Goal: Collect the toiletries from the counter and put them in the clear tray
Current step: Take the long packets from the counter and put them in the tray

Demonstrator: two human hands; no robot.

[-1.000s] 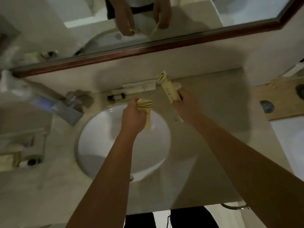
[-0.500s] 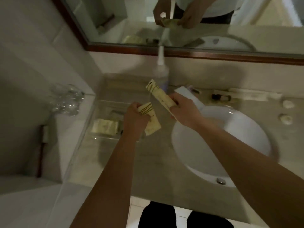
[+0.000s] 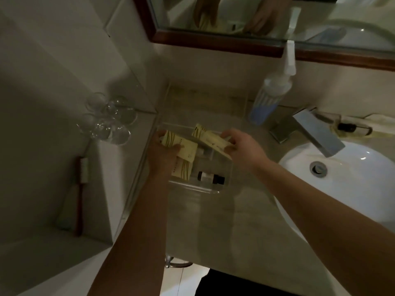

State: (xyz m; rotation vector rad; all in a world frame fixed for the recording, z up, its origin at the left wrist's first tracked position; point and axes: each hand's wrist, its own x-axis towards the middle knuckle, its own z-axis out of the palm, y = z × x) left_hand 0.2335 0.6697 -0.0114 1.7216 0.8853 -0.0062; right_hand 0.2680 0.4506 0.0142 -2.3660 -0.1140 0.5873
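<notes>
Holding a pale yellow packet in each hand, you've got both arms stretched out over the counter (image 3: 213, 227), and both hands are above the clear tray (image 3: 192, 188) that sits on the counter's left side, between the left edge and the sink (image 3: 352, 189).

Nearest you inside the tray, a small clear bottle with a dark cap (image 3: 210, 178) lies on its side along the near wall, and just left of it a third yellow packet (image 3: 181, 169) lies flat on the tray floor, partly under your left hand.

Your left hand (image 3: 162, 155) is clenched around the left packet (image 3: 179, 147), thumb on top, over the tray's left part. Your right hand (image 3: 243, 146) pinches the long right packet (image 3: 211, 139) by its near end, fingers curled, with the packet slanting over the tray's far right part. The two packets sit near each other but apart.

Further right, the metal tap (image 3: 310, 129) juts over the sink. Behind it, at the counter's back edge, another small dark-capped bottle (image 3: 350, 128) lies on its side. A tall spray bottle (image 3: 271, 92) stands at the back edge, just beyond the tray.

Off to the left, on the ledge (image 3: 119, 159) past the counter's left edge, upturned glasses (image 3: 106, 120) cluster together, and above it all the mirror (image 3: 277, 18) reflects your hands.
</notes>
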